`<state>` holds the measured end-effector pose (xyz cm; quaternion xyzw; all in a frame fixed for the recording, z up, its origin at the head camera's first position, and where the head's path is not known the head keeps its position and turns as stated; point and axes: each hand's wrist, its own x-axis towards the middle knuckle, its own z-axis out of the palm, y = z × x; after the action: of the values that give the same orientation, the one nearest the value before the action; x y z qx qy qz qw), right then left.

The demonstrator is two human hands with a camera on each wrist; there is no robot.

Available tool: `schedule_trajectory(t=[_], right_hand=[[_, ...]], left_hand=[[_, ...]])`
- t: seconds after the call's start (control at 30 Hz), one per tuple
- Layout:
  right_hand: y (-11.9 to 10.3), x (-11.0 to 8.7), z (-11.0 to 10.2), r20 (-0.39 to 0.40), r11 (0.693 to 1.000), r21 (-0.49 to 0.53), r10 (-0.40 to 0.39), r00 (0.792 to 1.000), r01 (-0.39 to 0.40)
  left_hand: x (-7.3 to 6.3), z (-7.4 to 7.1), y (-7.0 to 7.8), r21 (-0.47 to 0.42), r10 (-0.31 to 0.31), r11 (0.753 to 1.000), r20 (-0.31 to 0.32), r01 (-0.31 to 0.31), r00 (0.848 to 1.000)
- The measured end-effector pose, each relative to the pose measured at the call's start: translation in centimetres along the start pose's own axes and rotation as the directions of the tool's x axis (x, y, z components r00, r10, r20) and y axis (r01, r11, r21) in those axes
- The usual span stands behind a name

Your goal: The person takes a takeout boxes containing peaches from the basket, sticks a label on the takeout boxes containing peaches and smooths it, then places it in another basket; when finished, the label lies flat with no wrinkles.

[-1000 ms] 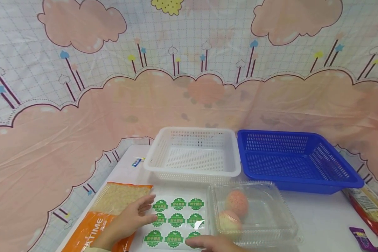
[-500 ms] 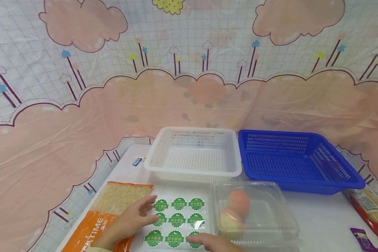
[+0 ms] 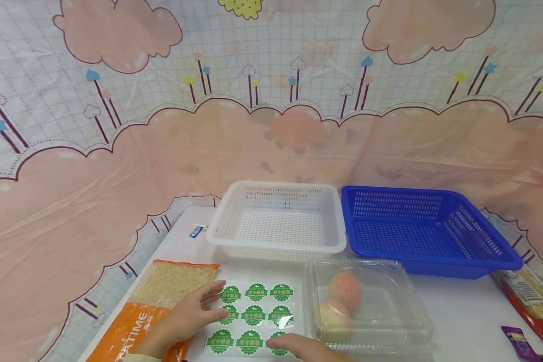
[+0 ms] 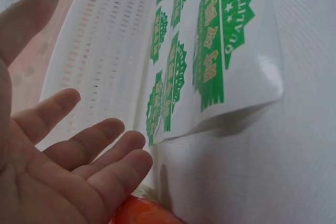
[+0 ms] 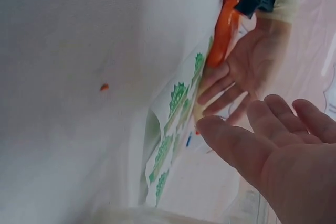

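Note:
A sheet of green round stickers [image 3: 253, 315] lies on the white table between both hands. At its left edge hovers my left hand [image 3: 187, 314], fingers loosely spread and holding nothing, its wrist over an orange bag [image 3: 131, 329] of pale pieces. In the left wrist view, the sticker sheet [image 4: 178, 72] has a raised edge beyond the fingertips. My right hand [image 3: 314, 349] is at the sheet's lower right corner, and in the right wrist view this hand [image 5: 278, 150] has relaxed fingers around nothing. Close to it is a clear plastic box [image 3: 389, 311] with two peach-like round things [image 3: 346, 290].
Behind the sheet stand a white perforated basket [image 3: 276, 246] and a blue basket [image 3: 430, 266]. To the right lie a red-and-yellow packet [image 3: 531, 296] and a purple wrapper [image 3: 520, 343]. A small blue-and-white item [image 3: 196, 232] sits at the back left.
The clear plastic box and the round things in it have shifted slightly to the right. Both hands stay almost where they were.

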<state>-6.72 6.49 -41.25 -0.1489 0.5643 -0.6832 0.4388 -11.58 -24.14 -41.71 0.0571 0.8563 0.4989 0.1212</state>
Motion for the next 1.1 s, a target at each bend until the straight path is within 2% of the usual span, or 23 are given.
schedule_trajectory(t=[0.07, 0.1, 0.17, 0.23, 0.27, 0.37, 0.47, 0.5, 0.53, 0.57, 0.6, 0.67, 0.77, 0.8, 0.83, 0.9, 1.1], right_hand=[[0.3, 0.3, -0.4, 0.055, 0.997, -0.042, -0.066, 0.996, 0.069], [0.5, 0.4, -0.7, 0.075, 0.982, -0.133, -0.123, 0.99, 0.132], [0.7, 0.9, -0.9, 0.078, 0.97, -0.197, -0.125, 0.989, 0.139], [1.0, 1.4, -1.2, 0.09, 0.927, -0.329, -0.157, 0.983, 0.178], [1.1, 1.6, -1.3, 0.104, 0.887, -0.409, -0.189, 0.976, 0.215], [1.3, 2.2, -1.5, 0.151, 0.826, -0.486, -0.241, 0.959, 0.284], [1.6, 2.4, -1.5, 0.182, 0.837, -0.45, -0.255, 0.95, 0.311], [1.7, 2.4, -1.5, 0.179, 0.857, -0.42, -0.244, 0.953, 0.298], [1.7, 2.4, -1.4, 0.175, 0.844, -0.443, -0.25, 0.952, 0.303], [1.8, 2.4, -1.4, 0.159, 0.86, -0.425, -0.236, 0.959, 0.282], [1.9, 2.4, -1.3, 0.147, 0.907, -0.346, -0.202, 0.968, 0.241], [2.0, 2.5, -1.1, 0.113, 0.914, -0.344, -0.188, 0.976, 0.216], [2.1, 2.4, -0.8, 0.031, 0.893, -0.42, -0.165, 0.986, 0.163], [2.2, 2.4, -0.8, 0.013, 0.877, -0.456, -0.165, 0.986, 0.153], [2.3, 2.3, -0.9, -0.003, 0.83, -0.535, -0.188, 0.982, 0.157], [2.4, 2.3, -1.0, -0.01, 0.807, -0.57, -0.192, 0.981, 0.152], [2.6, 2.8, -1.6, 0.04, 0.817, -0.545, -0.197, 0.98, 0.187]], left_hand=[[0.0, 0.0, 0.0, 0.001, -0.003, 1.0, 0.0, 0.003, 1.0], [0.0, 0.1, -0.1, 0.004, -0.004, 1.0, 0.001, 0.004, 1.0], [0.0, 0.1, -0.1, 0.006, -0.006, 1.0, 0.002, 0.006, 1.0], [0.1, 0.2, -0.1, 0.007, -0.009, 1.0, 0.006, 0.009, 1.0], [0.1, 0.2, -0.2, 0.008, -0.011, 1.0, 0.009, 0.011, 1.0], [0.1, 0.2, -0.2, 0.001, -0.018, 1.0, 0.011, 0.018, 1.0], [0.2, 0.3, -0.1, -0.012, -0.021, 1.0, 0.021, 0.021, 1.0], [0.3, 0.3, -0.1, -0.011, -0.021, 1.0, 0.021, 0.021, 1.0], [0.3, 0.4, -0.1, -0.009, -0.024, 1.0, 0.021, 0.024, 0.999], [0.4, 0.4, -0.1, -0.004, -0.029, 1.0, 0.02, 0.029, 0.999], [0.4, 0.4, -0.1, 0.002, -0.033, 0.999, 0.018, 0.033, 0.999], [0.5, 0.5, 0.0, 0.018, -0.039, 0.999, 0.01, 0.039, 0.999], [0.6, 0.6, 0.1, 0.035, -0.035, 0.999, 0.004, 0.035, 0.999], [0.6, 0.6, 0.1, 0.039, -0.034, 0.999, 0.004, 0.034, 0.999], [0.6, 0.6, 0.1, 0.048, -0.033, 0.998, 0.005, 0.033, 0.999], [0.6, 0.7, 0.2, 0.053, -0.036, 0.998, 0.008, 0.035, 0.999], [0.5, 0.7, 0.2, 0.053, -0.039, 0.998, 0.026, 0.037, 0.999]])
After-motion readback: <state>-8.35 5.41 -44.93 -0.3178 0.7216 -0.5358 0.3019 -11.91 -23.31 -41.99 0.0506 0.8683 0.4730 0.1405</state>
